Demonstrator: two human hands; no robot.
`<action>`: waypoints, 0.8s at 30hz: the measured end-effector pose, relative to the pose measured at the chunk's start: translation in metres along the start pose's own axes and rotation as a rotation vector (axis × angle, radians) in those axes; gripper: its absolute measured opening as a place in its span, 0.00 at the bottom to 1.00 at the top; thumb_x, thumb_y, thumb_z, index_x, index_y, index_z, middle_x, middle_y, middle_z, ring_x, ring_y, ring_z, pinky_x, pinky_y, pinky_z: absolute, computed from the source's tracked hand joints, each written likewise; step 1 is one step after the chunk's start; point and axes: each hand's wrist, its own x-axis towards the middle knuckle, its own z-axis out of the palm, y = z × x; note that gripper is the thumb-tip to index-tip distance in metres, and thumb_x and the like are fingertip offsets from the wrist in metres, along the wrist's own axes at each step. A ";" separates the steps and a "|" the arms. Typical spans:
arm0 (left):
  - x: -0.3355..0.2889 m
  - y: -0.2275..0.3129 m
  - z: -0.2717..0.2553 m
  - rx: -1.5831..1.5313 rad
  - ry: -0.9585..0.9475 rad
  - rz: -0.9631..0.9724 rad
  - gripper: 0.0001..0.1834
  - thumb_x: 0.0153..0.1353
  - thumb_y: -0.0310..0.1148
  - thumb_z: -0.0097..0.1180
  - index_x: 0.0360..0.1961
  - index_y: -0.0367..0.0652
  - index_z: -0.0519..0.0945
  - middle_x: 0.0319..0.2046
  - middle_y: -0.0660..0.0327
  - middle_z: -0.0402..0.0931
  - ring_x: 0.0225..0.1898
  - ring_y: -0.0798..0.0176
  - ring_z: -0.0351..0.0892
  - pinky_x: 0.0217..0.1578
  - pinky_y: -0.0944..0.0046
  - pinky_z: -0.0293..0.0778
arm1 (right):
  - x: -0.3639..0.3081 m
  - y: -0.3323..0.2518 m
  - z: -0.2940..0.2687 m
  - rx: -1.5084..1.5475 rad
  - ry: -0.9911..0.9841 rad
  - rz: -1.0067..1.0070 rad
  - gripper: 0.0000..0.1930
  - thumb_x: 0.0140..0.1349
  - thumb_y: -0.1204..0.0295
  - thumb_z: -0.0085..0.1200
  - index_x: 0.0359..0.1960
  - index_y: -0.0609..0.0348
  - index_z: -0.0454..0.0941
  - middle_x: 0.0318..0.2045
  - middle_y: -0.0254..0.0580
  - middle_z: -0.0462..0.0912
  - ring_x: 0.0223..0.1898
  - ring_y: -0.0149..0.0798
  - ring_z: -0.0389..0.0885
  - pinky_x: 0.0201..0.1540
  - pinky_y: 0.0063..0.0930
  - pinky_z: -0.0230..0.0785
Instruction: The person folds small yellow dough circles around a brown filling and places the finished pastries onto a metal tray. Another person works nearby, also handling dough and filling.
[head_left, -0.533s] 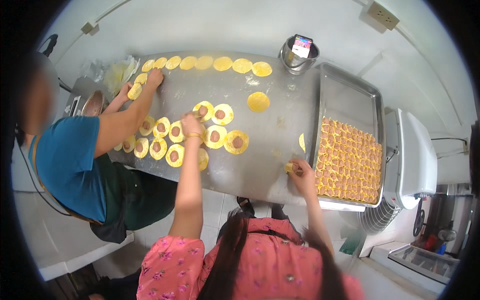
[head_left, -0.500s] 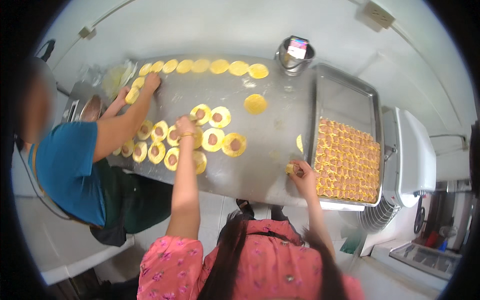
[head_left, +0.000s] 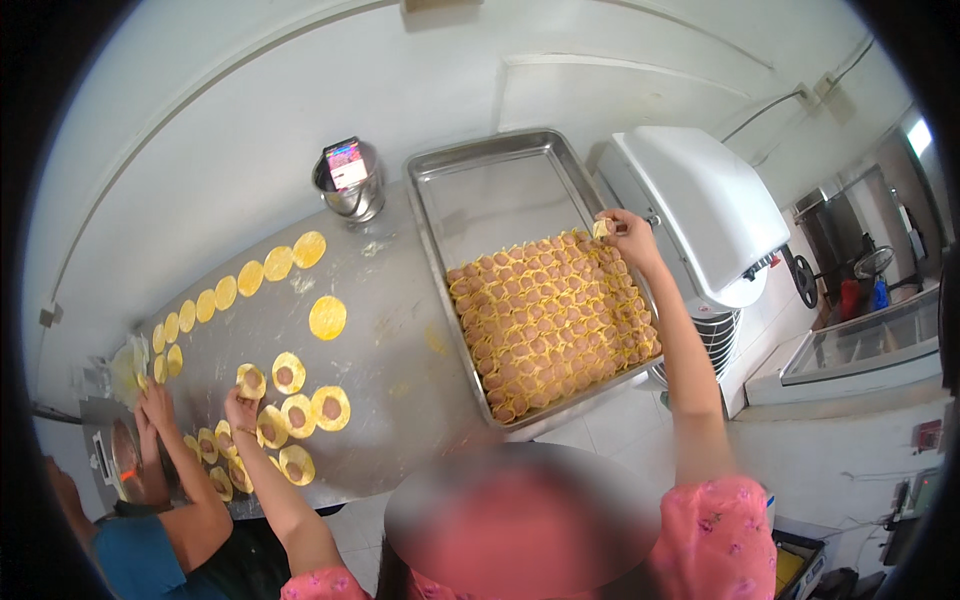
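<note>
I see the tray with rows of meat dumplings filling its near part. The right hand is above the tray's right edge, by the back row. Its fingers pinch one small dumpling. The left hand is well left of the tray, over the tabletop. Its fingers hold the edge of a yellow wrapper with meat on it. A plain circle lies nearer the tray. I see a bucket just left of the tray's far end, and a co-worker's hand far left of the tray.
</note>
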 end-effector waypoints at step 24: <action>-0.231 -0.114 0.246 -0.235 -0.431 -0.131 0.12 0.60 0.32 0.47 0.45 0.42 0.71 0.45 0.57 0.75 0.47 0.60 0.76 0.43 0.60 0.77 | 0.114 0.101 0.024 -0.380 -0.643 -0.524 0.19 0.40 0.85 0.50 0.39 0.64 0.79 0.36 0.49 0.78 0.37 0.49 0.77 0.37 0.35 0.71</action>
